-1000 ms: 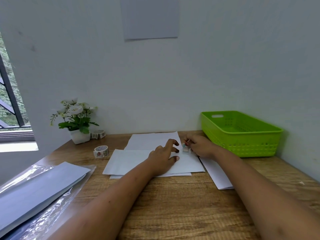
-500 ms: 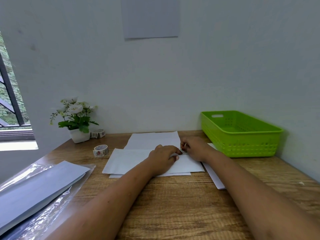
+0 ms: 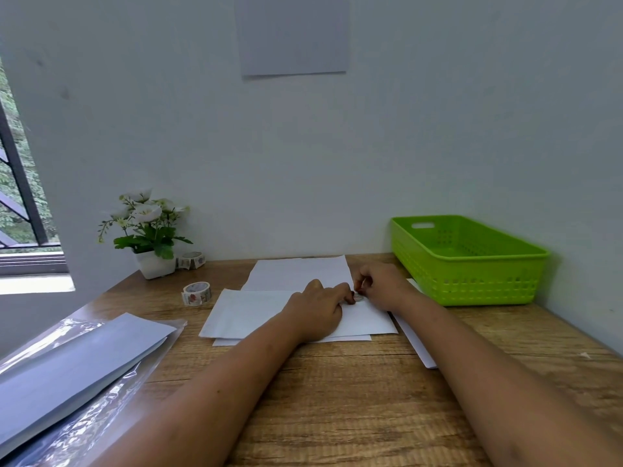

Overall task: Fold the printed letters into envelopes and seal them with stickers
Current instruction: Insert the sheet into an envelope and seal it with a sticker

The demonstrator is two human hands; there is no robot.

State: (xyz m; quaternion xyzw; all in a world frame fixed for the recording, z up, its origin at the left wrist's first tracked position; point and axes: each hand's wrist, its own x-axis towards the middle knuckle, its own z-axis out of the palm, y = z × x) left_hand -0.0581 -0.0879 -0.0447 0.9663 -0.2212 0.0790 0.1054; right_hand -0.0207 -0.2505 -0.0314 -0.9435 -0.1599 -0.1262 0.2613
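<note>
A white envelope lies flat on the wooden desk, over another sheet whose edge shows below it. My left hand rests palm-down on the envelope, fingertips at its right part. My right hand is just right of them, thumb and fingers pinched around a small sticker that sits on the envelope at the left fingertips. White letter paper lies behind the envelope. A sticker roll stands to the left, and a second roll by the plant pot.
A green plastic basket stands at the right against the wall. A potted white flower is at the back left. A plastic-wrapped pack of envelopes lies at the front left. Another white sheet pokes out under my right forearm.
My right hand brought the sticker left and down onto the envelope. My left fingers curled in and closed toward it; both hands now meet at the sticker.
</note>
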